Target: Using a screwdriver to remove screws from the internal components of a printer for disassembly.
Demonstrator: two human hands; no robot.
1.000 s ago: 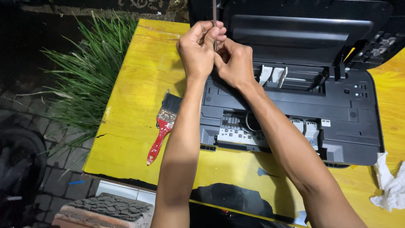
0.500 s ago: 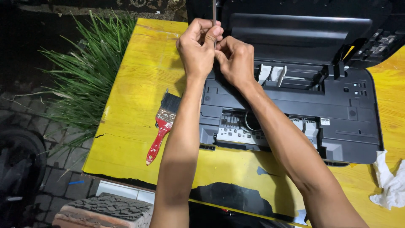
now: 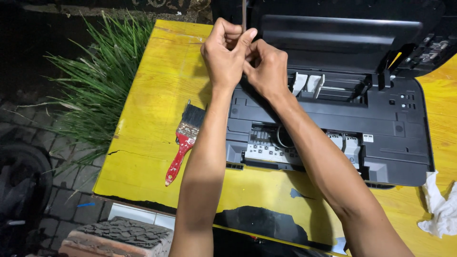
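Note:
A black printer (image 3: 381, 128) with its cover raised lies on a yellow wooden table (image 3: 157, 100). My left hand (image 3: 224, 53) and my right hand (image 3: 266, 66) meet over the printer's back left corner. Both pinch a thin dark upright rod (image 3: 243, 13) that runs up out of the frame. The fingers hide the rod's lower end. Inside the opened printer I see white and grey parts (image 3: 271, 147) below my right forearm.
A paintbrush with a red handle (image 3: 183, 143) lies on the table left of the printer. A crumpled white cloth (image 3: 440, 209) sits at the right edge. Long green grass (image 3: 95, 90) grows left of the table, above grey paving.
Both hands have stayed together on the rod at the printer's back left corner, with only slight finger shifts.

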